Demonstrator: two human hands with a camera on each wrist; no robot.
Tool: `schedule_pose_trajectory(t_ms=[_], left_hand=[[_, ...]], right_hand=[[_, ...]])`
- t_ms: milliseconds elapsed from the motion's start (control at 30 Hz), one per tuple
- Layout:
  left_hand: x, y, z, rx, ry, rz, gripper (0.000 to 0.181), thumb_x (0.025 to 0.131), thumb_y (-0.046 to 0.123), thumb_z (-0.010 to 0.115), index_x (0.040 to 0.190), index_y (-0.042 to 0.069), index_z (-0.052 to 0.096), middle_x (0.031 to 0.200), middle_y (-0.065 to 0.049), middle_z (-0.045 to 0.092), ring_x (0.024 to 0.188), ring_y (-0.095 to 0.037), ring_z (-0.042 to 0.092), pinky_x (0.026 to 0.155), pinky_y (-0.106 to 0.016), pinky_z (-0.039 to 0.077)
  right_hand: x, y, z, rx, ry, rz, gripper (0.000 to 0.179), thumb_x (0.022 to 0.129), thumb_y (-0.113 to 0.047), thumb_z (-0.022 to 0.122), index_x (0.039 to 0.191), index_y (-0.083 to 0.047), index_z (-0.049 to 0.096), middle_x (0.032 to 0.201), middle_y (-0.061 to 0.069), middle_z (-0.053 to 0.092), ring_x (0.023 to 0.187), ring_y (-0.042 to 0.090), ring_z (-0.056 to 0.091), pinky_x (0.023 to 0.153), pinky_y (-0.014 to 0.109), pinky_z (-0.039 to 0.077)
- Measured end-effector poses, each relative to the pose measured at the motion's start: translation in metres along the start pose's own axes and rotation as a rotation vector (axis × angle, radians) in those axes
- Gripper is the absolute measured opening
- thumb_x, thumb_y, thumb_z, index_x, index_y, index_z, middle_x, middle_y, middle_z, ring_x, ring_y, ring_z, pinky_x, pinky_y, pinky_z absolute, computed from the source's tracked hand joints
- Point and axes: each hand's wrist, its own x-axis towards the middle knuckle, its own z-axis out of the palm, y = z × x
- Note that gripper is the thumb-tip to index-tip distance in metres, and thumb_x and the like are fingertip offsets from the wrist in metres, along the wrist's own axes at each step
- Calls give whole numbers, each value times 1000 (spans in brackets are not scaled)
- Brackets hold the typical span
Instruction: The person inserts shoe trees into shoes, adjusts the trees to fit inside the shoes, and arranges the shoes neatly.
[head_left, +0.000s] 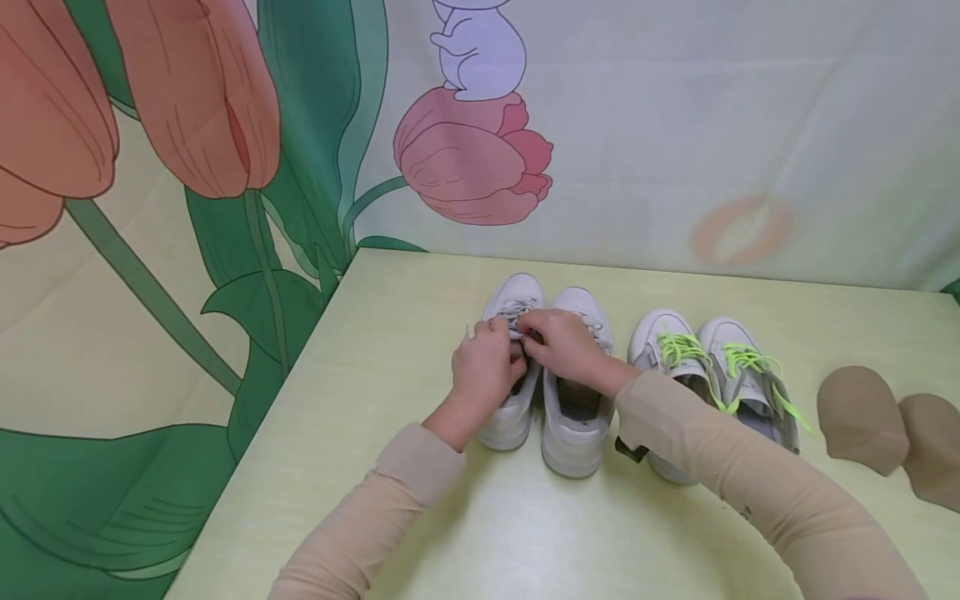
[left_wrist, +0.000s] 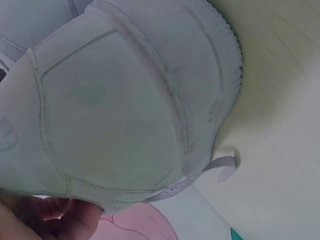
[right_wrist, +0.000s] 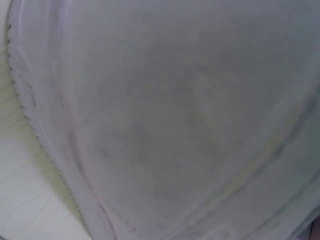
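A white lace-up shoe [head_left: 506, 429], toe pointing away, stands on the table at the left of a pair. My left hand [head_left: 486, 362] is bent over its opening and pinches the white shoelace [head_left: 516, 310]. From the right, my right hand [head_left: 566, 343] reaches across the other white shoe [head_left: 573, 454] and pinches at the same lacing. The fingertips partly hide what they hold. White shoe upper [left_wrist: 110, 110] fills much of the left wrist view, with fingers [left_wrist: 75, 220] curled below it. Blurred white shoe side [right_wrist: 165, 115] covers the right wrist view.
A second white pair with neon-green laces [head_left: 682, 348] stands to the right, partly behind my right sleeve [head_left: 720, 458]. Two brown flat rounded pieces [head_left: 862, 417] lie farther right. A printed cloth backdrop [head_left: 637, 150] rises behind the pale table [head_left: 375, 350].
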Motion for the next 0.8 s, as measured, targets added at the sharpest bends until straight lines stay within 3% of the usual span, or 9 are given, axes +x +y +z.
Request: schedule_pose_trajectory(t_ms=[300,433,633,800], left_hand=[[4,7,1,28,-51,-40,46,71,37,70,95,7,46,84,-11,55,66,-28,60,53,-38,48],[5,9,3,31,-41,-41,42,72,32,70,95,6,47,84,-11,56,66,-28,61,53,-37,48],[4,6,4,17,-9,-27,38,73,31,69,93,7,48,83,-10,56,64,-28,61,51,-37,48],[1,-1,0,-24,-35,3,30,77,29,64,94,9,50,86,-9,59,69,-27,61,55,-39,48]], right_hand=[[0,2,-1,2,11,-1,12,80,-5,53,86,-7,64,82,5,64,72,18,56,70,34,46],[0,1,-1,3,8,-13,13,79,-6,53,86,-7,64,83,4,64,74,18,56,71,34,46],[0,1,-2,-8,3,-23,14,80,-6,54,89,-6,64,86,5,65,78,19,59,74,35,47],[0,2,0,-29,-7,-31,12,80,-8,54,89,-6,63,85,5,64,76,18,58,72,35,47]])
